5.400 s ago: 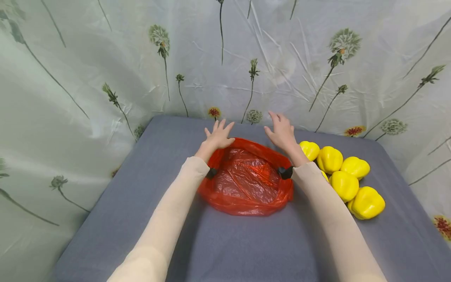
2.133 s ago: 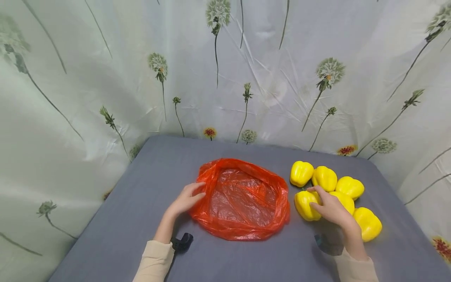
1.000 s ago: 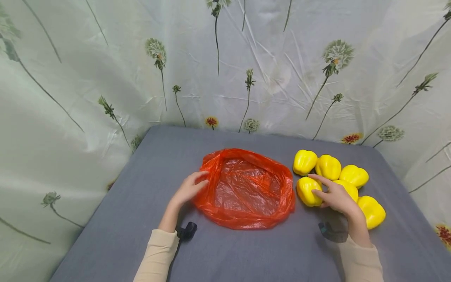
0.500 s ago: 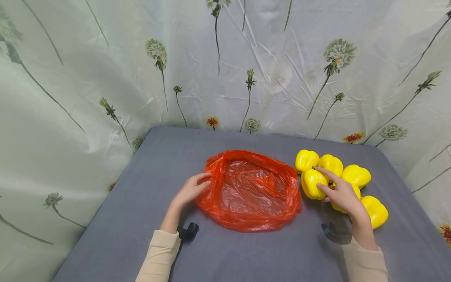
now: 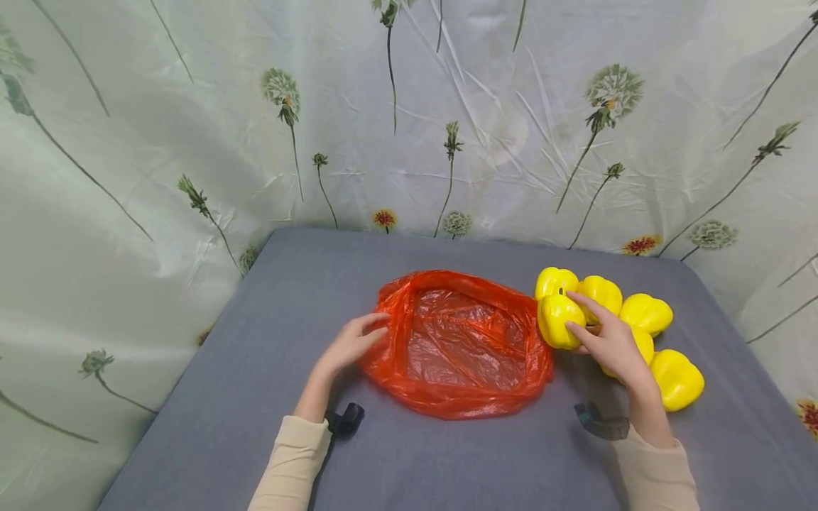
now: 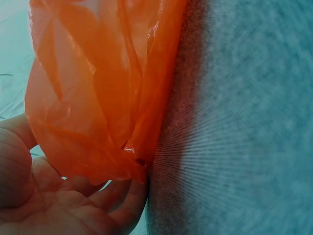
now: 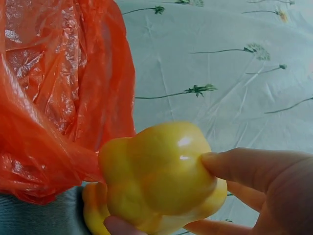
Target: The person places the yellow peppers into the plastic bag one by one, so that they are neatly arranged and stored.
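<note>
While the grey table [image 5: 441,468] stretches broadly to the left and front of the red bag [image 5: 460,406], the back edge runs along the flower-printed curtain [image 5: 358,78], and five other yellow peppers [image 5: 677,380] crowd the stretch between the bag and the right-hand edge. The right hand [image 5: 613,348] grips one yellow pepper [image 5: 559,323] between thumb and bent fingers, stem upward, just beside the bag's right rim; whether the two touch cannot be told. Against the bag's left side, the left hand [image 5: 348,346] has its fingers loosely bent and thumb apart, touching the plastic; the tips are partly hidden, so whether they pinch it is unclear. The bag's mouth gapes wide and faces up, showing crinkled, shiny red film across the bottom
</note>
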`<state>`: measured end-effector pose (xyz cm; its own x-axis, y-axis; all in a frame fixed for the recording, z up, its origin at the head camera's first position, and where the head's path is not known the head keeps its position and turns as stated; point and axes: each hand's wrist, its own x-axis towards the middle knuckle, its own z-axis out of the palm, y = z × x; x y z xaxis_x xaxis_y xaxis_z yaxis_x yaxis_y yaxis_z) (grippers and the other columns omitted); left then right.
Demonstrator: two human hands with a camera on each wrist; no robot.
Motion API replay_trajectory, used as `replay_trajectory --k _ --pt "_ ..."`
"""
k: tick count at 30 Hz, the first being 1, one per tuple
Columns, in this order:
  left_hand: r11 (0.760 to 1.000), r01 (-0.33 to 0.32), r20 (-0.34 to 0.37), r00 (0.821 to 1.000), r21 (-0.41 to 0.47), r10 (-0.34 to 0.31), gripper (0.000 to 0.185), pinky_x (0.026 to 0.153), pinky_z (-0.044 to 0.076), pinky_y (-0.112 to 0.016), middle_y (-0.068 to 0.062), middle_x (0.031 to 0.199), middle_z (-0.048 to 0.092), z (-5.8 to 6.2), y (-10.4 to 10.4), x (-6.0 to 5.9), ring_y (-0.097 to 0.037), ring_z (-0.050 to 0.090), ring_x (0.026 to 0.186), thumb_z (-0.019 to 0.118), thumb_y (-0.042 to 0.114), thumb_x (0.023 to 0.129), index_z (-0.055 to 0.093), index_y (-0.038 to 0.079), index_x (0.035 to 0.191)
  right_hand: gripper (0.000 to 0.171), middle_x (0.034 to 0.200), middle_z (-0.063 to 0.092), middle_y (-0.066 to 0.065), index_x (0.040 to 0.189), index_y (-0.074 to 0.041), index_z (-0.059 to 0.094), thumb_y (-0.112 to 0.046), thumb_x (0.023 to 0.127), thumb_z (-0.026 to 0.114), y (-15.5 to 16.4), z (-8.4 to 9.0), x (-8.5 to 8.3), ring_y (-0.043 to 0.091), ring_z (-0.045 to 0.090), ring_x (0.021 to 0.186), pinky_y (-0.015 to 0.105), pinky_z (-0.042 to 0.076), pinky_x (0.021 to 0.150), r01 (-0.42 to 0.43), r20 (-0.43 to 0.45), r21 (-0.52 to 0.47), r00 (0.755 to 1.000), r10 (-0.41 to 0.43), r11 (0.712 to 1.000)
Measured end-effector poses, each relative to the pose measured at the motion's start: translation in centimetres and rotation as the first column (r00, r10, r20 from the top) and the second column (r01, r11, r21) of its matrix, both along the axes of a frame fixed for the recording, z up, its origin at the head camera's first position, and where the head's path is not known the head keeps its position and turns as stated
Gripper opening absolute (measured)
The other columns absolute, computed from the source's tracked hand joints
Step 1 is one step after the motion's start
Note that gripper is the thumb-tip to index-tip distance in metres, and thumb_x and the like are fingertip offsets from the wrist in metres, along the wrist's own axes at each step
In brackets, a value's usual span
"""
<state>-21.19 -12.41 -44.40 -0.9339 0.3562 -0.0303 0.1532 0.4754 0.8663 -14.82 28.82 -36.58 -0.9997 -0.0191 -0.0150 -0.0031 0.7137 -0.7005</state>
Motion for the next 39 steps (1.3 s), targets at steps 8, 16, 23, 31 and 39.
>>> replay_trajectory --k 8,16,23,31,39 --pt "0.999 0.023 0.008 1.0 0.03 -0.023 0.04 0.107 0.038 -0.052 -0.018 0.136 0.053 0.0 0.1 0.0 -0.035 0.047 0.129 0.052 0.019 0.094 0.052 0.005 0.132 0.061 0.137 0.041 0.028 0.147 -0.015 0.03 -0.031 0.093 0.055 -0.6 -0.5 -0.4 0.007 0.064 0.08 0.021 0.055 0.064 0.001 -0.068 -0.041 0.998 -0.004 0.999" --pt "0.994 0.003 0.043 0.999 0.11 -0.007 0.039 0.104 0.041 -0.05 -0.018 0.133 0.056 0.1 0.4 -0.7 -0.033 0.05 0.124 0.056 0.012 0.09 0.055 0.005 0.129 0.057 0.136 0.044 0.025 0.144 -0.011 0.036 -0.021 0.093 0.057 -2.1 -1.2 -1.2 -0.001 0.062 0.078 0.019 0.055 0.063 -0.041 -0.184 -0.104 0.983 0.021 0.994" --pt "0.993 -0.028 0.054 0.998 0.115 0.022 0.041 0.103 0.043 -0.047 -0.018 0.132 0.057 -0.2 0.6 -0.9 -0.033 0.052 0.123 0.061 0.009 0.087 0.057 0.005 0.127 0.056 0.137 0.045 0.023 0.143 -0.01 0.036 -0.017 0.092 0.058 -3.3 -1.6 -1.6 0.026 0.066 0.086 0.017 0.053 0.062 -0.08 -0.205 -0.116 0.977 0.055 0.99" --pt "0.989 -0.043 0.046 0.998 0.141 0.037 0.042 0.098 0.048 -0.046 -0.019 0.129 0.058 -0.5 0.5 -0.8 -0.033 0.056 0.118 0.061 0.005 0.085 0.057 0.005 0.127 0.056 0.139 0.043 0.023 0.145 -0.015 0.034 -0.022 0.094 0.054 -4.6 -2.3 -2.3 0.04 0.062 0.099 0.023 0.057 0.068 -0.105 -0.137 -0.156 0.987 0.084 0.982" --pt "0.986 -0.079 0.04 0.996 0.145 0.074 0.042 0.104 0.042 -0.048 -0.019 0.129 0.058 -1.0 0.4 -0.4 -0.034 0.051 0.124 0.063 0.001 0.083 0.058 0.003 0.125 0.059 0.142 0.041 0.02 0.145 -0.018 0.033 -0.021 0.092 0.058 -6.8 -3.0 -3.6 0.033 0.063 0.097 0.027 0.057 0.071 -0.179 -0.077 -0.237 0.983 0.165 0.955"
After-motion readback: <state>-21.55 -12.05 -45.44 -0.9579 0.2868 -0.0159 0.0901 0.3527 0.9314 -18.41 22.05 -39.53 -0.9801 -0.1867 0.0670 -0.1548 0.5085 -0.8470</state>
